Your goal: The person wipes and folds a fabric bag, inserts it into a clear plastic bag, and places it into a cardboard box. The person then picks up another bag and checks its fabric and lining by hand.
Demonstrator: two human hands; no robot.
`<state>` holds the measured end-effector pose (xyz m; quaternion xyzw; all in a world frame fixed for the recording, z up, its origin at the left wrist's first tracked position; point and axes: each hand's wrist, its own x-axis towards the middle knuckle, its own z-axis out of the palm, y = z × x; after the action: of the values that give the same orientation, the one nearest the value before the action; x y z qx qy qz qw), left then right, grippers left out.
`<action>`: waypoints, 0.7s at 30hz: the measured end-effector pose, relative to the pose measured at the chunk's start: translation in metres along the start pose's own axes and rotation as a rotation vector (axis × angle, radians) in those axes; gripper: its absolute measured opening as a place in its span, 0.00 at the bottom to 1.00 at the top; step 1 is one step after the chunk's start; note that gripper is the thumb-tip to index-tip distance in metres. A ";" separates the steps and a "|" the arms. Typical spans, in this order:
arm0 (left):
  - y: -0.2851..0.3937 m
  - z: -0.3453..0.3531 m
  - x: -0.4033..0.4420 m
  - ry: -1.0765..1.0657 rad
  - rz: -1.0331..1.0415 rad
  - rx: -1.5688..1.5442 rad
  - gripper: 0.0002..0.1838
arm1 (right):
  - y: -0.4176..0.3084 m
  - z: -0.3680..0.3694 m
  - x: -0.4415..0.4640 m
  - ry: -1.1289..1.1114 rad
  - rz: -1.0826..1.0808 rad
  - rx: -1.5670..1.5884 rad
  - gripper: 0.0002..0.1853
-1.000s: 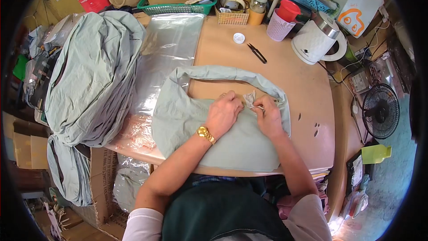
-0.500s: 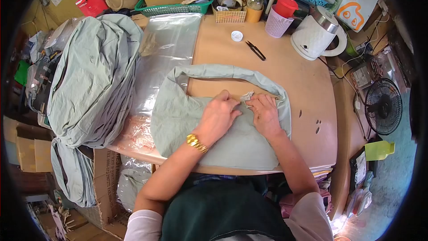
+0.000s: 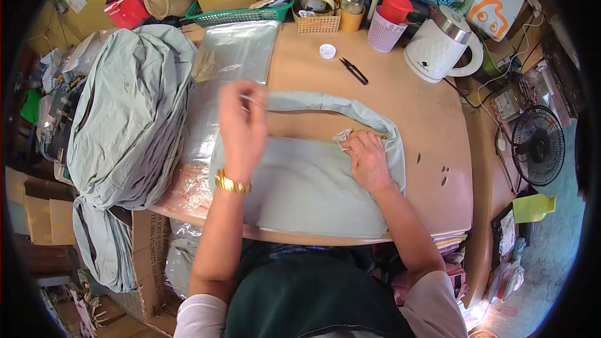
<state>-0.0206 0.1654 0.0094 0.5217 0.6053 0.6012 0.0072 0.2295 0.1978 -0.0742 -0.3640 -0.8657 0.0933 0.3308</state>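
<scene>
The grey-green fabric bag (image 3: 307, 191) lies flat along the near edge of the tabletop (image 3: 432, 128), its strap (image 3: 322, 101) looped toward the far edge. This layout probably keeps the opening exposed and within easy reach of both hands.

Right hand (image 3: 368, 159): rests at the right end of the opening, palm down, forearm angled inward from the tabletop's near right corner. Its grip is pinched on a crumpled pale cloth (image 3: 341, 136), presumably to steady that spot.

Left hand (image 3: 242, 119): raised over the bag's left side, forearm nearly upright in view, wrist below it ringed by a gold-coloured wristband (image 3: 232, 181). The fingers are curled and blurred; whether the grip is pressed together cannot be told. A thin pale line (image 3: 253, 101) shows by the fingertips (thread or needle, not determinable).

Black thread snips (image 3: 354, 71) lie toward the far edge, apart from both hands, apparently set aside within reach. Clear plastic sheets (image 3: 235, 56) cover the tabletop's left part, and a heap of similar grey-green fabric (image 3: 128, 112) is stacked at the left edge.
</scene>
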 end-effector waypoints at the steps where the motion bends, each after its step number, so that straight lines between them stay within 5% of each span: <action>1: 0.014 -0.002 -0.013 -0.261 -0.086 0.041 0.12 | 0.000 0.000 0.001 -0.004 -0.007 -0.005 0.09; 2: 0.028 -0.004 -0.032 -0.523 -0.174 0.081 0.15 | -0.001 0.001 0.000 -0.004 -0.011 0.000 0.09; 4: 0.031 0.006 -0.079 -0.847 0.113 0.343 0.26 | 0.000 0.001 0.000 -0.015 -0.011 -0.038 0.09; 6: 0.031 0.005 -0.121 -0.862 0.256 0.547 0.35 | -0.001 -0.005 0.002 -0.074 -0.006 -0.035 0.08; 9: 0.023 -0.002 -0.134 -0.921 0.196 0.510 0.39 | -0.018 -0.026 0.020 -0.134 -0.026 0.000 0.06; 13: 0.022 -0.003 -0.131 -0.928 0.174 0.504 0.39 | -0.029 0.001 0.043 -0.109 -0.276 0.073 0.07; 21: 0.021 -0.004 -0.129 -0.946 0.174 0.519 0.38 | -0.018 0.003 0.043 -0.286 -0.418 -0.034 0.07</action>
<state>0.0484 0.0746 -0.0535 0.7680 0.6191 0.1301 0.0999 0.1949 0.2153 -0.0475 -0.1658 -0.9615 0.0588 0.2109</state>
